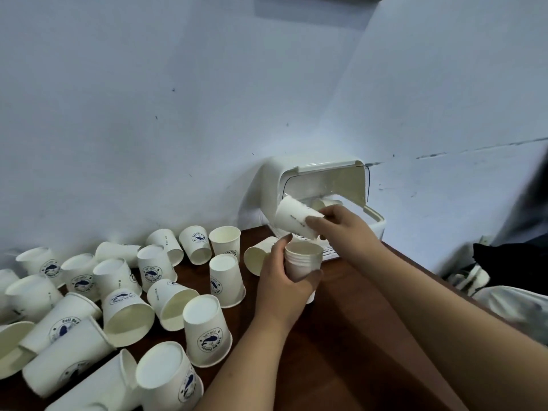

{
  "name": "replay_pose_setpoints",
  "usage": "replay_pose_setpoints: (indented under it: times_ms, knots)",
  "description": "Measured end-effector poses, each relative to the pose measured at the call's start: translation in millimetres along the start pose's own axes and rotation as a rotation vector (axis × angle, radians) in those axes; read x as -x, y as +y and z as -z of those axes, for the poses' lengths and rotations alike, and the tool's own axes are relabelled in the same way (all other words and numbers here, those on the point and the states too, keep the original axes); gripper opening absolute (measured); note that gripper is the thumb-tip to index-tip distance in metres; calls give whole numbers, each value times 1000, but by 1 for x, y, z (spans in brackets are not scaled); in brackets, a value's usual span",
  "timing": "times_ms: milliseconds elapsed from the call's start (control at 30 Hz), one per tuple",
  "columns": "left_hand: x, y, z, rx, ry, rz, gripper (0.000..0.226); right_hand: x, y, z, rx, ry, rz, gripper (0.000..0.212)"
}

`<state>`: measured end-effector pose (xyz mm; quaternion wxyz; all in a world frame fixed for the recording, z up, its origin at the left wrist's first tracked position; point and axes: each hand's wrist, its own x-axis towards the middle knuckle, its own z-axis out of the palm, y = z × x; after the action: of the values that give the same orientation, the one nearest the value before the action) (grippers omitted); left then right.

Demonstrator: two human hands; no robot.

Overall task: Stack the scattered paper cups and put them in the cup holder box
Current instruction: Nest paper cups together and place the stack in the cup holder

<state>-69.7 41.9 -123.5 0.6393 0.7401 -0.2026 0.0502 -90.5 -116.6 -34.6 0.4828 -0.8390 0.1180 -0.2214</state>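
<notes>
While the left hand [281, 280] wraps curled fingers and thumb round a short upright stack of paper cups [304, 261], mouth up, near the back edge of the dark wooden table [355, 336], the right hand [347, 228] pinches a single paper cup [293, 219] by one end. That cup hangs tilted just above the stack, not yet inside it. Behind both, the white cup holder box [320, 173] sits at the table's back right corner against the wall with its lid up. Something pale shows inside, likely cups, but it is too hidden to say. The scattered cups [207, 336] cover the table's left part, some upside down, some on their sides.

Step in hand, by my read: nesting one more cup onto the held stack. The task looks early, since most cups are loose. The next move calls for turning the tilted cup base-down, lining it up with the stack's mouth and pushing straight in while the left hand holds the stack steady.
</notes>
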Motion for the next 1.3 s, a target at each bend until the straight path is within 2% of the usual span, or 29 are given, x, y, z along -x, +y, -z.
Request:
replay_pose_setpoints:
  times_ms: [100,300,400,567,667,800,933,1033,1133,1200,1300]
  knots:
    - [2,4,2,39,-8,28,91,21,2,-1,-34,-100,22,31]
    - [3,4,4,53,-12,2,101,29,1,9,13,-147,67,53]
    - [3,2,5,49,0,4,102,26,-1,15,-30,-156,111,48]
    - [2,1,4,19,9,8,91,15,7,7,95,-156,122,11]
    - [0,-2,4,17,13,5,84,7,13,4,132,-208,105,9]
    - [-3,-5,2,31,32,-9,84,-15,9,4,76,-86,20,9]
    - [-4,-10,2,36,39,-29,85,-64,9,1,438,-13,-8,28]
    - [-6,-11,2,32,52,-40,85,-112,24,-5,720,-117,-126,44]
    - [-6,-13,2,18,58,-51,84,-187,76,-18,938,-245,-253,75]
    - [-8,-16,1,16,67,-59,83,-223,105,-28,993,-318,-265,77]
    - [-8,-17,1,16,68,-68,82,-182,63,-36,1014,-290,-293,71]
